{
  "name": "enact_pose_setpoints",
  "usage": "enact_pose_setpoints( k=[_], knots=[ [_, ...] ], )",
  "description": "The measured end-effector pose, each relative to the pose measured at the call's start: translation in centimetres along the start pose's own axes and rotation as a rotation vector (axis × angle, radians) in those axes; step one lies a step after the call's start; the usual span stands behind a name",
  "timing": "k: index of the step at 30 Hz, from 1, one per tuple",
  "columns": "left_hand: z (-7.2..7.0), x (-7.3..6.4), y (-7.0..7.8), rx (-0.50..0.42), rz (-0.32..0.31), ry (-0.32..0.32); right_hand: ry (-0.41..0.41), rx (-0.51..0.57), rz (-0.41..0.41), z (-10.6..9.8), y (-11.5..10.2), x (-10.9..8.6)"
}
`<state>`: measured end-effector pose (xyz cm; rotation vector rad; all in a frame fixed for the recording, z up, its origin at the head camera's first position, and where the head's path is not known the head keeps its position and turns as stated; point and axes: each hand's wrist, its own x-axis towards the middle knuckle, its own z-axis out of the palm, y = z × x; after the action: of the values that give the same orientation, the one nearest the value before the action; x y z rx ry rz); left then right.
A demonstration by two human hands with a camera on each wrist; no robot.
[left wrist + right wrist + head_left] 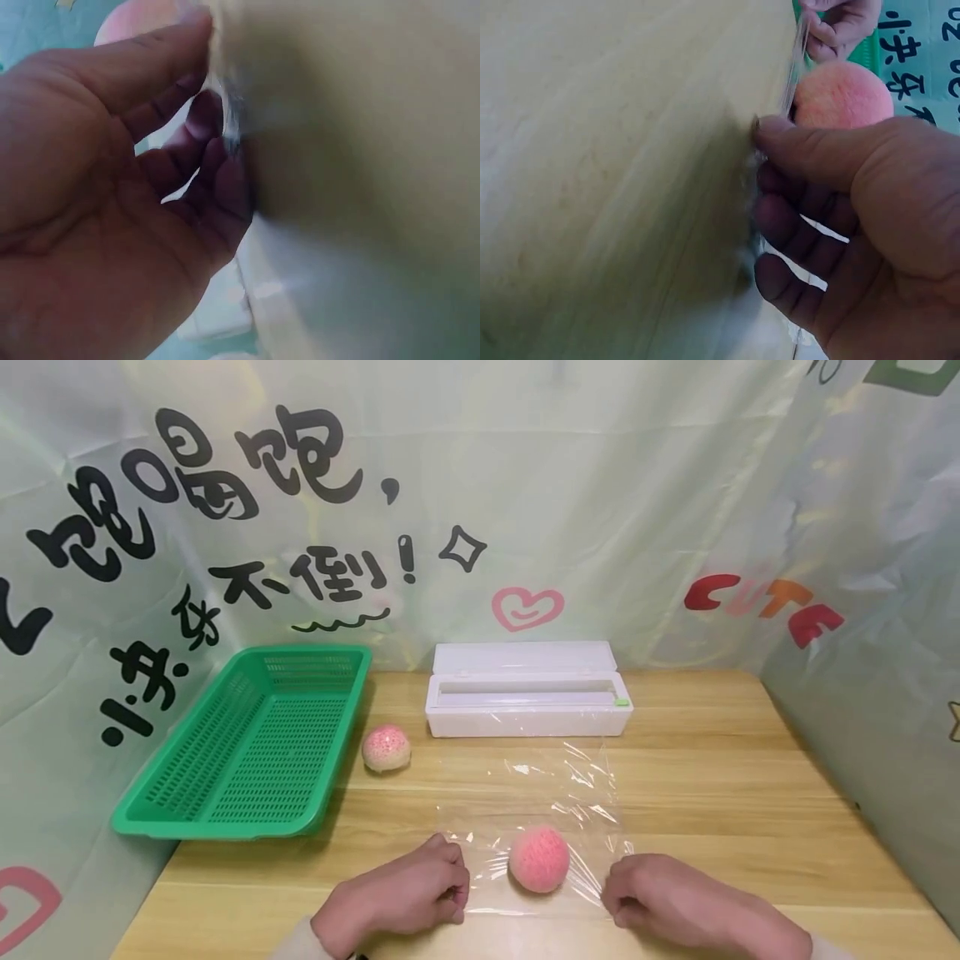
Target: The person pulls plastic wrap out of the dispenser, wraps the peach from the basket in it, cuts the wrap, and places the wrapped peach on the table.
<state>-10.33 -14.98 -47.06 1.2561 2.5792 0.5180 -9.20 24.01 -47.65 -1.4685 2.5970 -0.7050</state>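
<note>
A round pink, peach-like ball (539,859) rests on a clear sheet of plastic wrap (480,893) spread over the wooden table. My left hand (420,887) pinches the sheet's near left edge between thumb and fingers. On the opposite side, my right hand (663,893) pinches the near right edge. In the left wrist view a bunched strip of the plastic wrap (234,112) runs along my fingertips. The right wrist view has the pink ball (844,97) just beyond my thumb, with the wrap's edge stretching toward the left hand (844,26).
A white cling film dispenser (528,720) with its lid up stands at the back; the wrap reaches toward it. A second pink and cream ball (386,748) sits beside a green plastic basket (330,760) at left. Printed fabric (637,510) walls the table.
</note>
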Motion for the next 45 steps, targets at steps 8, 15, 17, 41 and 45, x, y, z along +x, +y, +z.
enact_pose_setpoints(
  k=[8, 15, 17, 41, 45],
  knots=[
    [-1.3, -0.6, 0.0, -0.054, -0.023, -0.038, -0.055, 0.131, 0.115, -0.6, 0.1, -0.4],
    [-1.5, 1.5, 2.4, 0.053, -0.117, 0.028, -0.022, 0.15, 0.109, -0.8, 0.1, -0.5],
    [-0.8, 3.0, 3.9, 0.159, -0.089, 0.073, -0.023, 0.159, 0.116, -0.9, 0.2, -0.5],
    [-3.6, 9.3, 1.7, -0.105, -0.002, -0.022, 0.092, 0.388, 0.282, -2.2, 3.1, 0.9],
    [-4.4, 10.2, 0.1, -0.303, -0.071, -0.069, 0.148, 0.438, 0.343, -2.5, 4.2, 1.4]
  ],
)
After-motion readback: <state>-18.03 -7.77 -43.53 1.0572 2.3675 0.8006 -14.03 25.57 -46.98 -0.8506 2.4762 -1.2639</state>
